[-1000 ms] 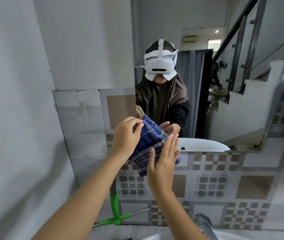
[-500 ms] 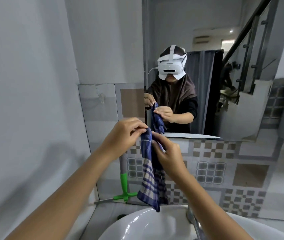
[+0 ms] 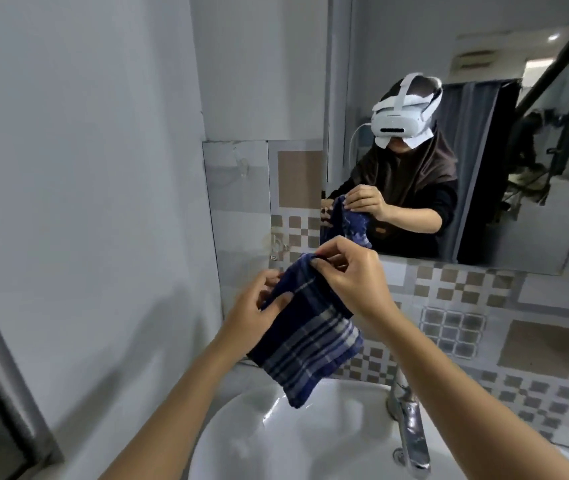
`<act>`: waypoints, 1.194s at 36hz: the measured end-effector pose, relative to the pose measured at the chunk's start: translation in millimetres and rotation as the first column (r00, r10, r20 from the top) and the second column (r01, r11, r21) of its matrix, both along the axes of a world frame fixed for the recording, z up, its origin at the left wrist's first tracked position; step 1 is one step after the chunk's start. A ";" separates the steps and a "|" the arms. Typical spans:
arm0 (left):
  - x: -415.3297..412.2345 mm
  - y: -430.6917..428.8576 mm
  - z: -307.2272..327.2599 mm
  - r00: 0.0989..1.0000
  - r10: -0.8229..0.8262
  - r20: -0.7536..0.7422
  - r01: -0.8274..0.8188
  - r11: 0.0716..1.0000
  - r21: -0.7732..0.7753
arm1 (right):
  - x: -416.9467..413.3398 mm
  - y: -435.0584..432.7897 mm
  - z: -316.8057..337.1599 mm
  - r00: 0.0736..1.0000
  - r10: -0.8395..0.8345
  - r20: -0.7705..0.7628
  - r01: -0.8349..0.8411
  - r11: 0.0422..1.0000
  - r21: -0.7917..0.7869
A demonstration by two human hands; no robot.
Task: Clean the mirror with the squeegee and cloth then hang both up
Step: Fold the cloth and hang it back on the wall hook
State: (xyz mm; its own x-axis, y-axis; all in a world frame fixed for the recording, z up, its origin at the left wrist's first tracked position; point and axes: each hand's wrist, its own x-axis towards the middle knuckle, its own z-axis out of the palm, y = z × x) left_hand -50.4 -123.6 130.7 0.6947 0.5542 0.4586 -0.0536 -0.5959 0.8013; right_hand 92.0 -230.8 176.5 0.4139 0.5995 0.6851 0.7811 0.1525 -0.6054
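A blue plaid cloth [image 3: 305, 336] hangs between both my hands above the sink. My left hand [image 3: 253, 311] pinches its upper left edge. My right hand [image 3: 352, 275] grips the top edge, thumb and fingers closed on the fabric. The mirror [image 3: 504, 126] fills the upper right wall and shows a person holding the same cloth. A clear wall hook [image 3: 277, 244] sits on the tile just left of the mirror's lower corner, beyond my hands. A second clear hook [image 3: 241, 164] is higher on the tile. The squeegee is hidden from view.
A white sink basin [image 3: 276, 441] lies below the cloth, with a chrome faucet [image 3: 409, 427] at its right. Patterned tiles [image 3: 456, 317] run under the mirror. A plain grey wall [image 3: 78, 202] stands close on the left.
The view dropped and shifted left, so the green squeegee left sight. Both hands moved lower with the cloth, and the right hand shifted up to its top edge.
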 end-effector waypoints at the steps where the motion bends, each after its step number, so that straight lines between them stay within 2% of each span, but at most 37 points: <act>1: -0.7 -1.6 -4.0 0.999 -0.007 0.036 0.009 0.997 -0.075 | 1.1 -0.5 1.4 1.000 0.010 0.001 -0.010 1.000 -0.005; 3: -3.3 -2.1 -5.9 0.994 0.018 0.106 -0.006 0.993 -0.117 | 4.0 -1.7 5.1 0.999 0.027 0.031 -0.027 1.000 -0.013; 9: -13.5 25.0 19.1 0.950 0.073 0.304 -0.050 0.995 -0.084 | 16.9 10.7 11.8 0.989 -0.017 0.147 0.016 1.000 0.010; 14: -8.1 71.7 57.2 0.935 0.064 0.347 -0.123 0.981 0.149 | 14.9 48.1 27.3 0.977 -0.119 0.178 0.096 0.986 0.135; 19: 8.7 122.4 108.7 0.882 0.129 0.453 -0.294 0.903 0.314 | 7.6 100.1 69.0 0.966 -0.204 0.158 0.158 0.952 0.262; 25: 33.1 175.5 146.1 0.806 0.245 0.539 -0.424 0.875 0.236 | 0.0 163.5 108.3 0.914 -0.343 0.217 0.253 0.900 0.356; 32: 64.8 219.7 170.2 0.764 0.319 0.561 -0.475 0.866 0.155 | 14.8 224.9 140.8 0.901 -0.419 0.112 0.369 0.875 0.313; 43: 80.8 239.0 151.0 0.789 0.263 0.555 -0.376 0.921 0.098 | 23.6 237.4 101.9 0.883 -0.443 0.157 0.391 0.878 0.278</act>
State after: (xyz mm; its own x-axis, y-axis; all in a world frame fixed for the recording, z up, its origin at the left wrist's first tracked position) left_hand 30.4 115.4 281.7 0.1174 0.5627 0.8183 -0.2071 -0.7920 0.5743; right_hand 115.6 6.6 278.4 0.4207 0.2168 0.8809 0.9072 -0.1008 -0.4084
